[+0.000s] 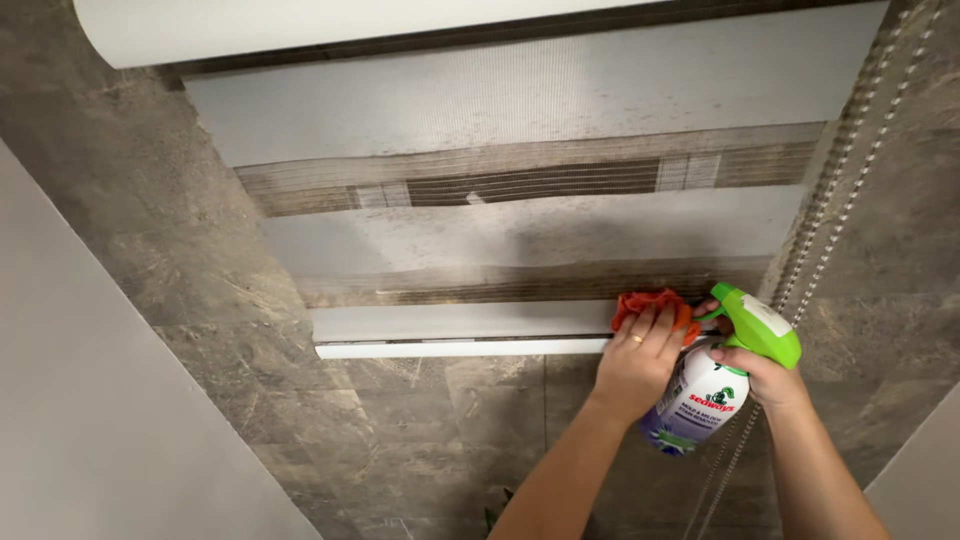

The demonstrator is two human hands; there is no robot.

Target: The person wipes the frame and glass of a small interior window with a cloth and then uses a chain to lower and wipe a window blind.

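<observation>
One left hand [638, 362] pressing one orange cloth [650, 305] on the blind rail [460, 333]; one right hand [765, 372] gripping one spray bottle [712, 385] (green trigger). Two bead chains [835, 190] hang beside.

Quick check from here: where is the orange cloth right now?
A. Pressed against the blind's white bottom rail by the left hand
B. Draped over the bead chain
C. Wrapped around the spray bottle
A: the left hand presses the orange cloth on the white bottom rail; the right hand holds the spray bottle.
</observation>
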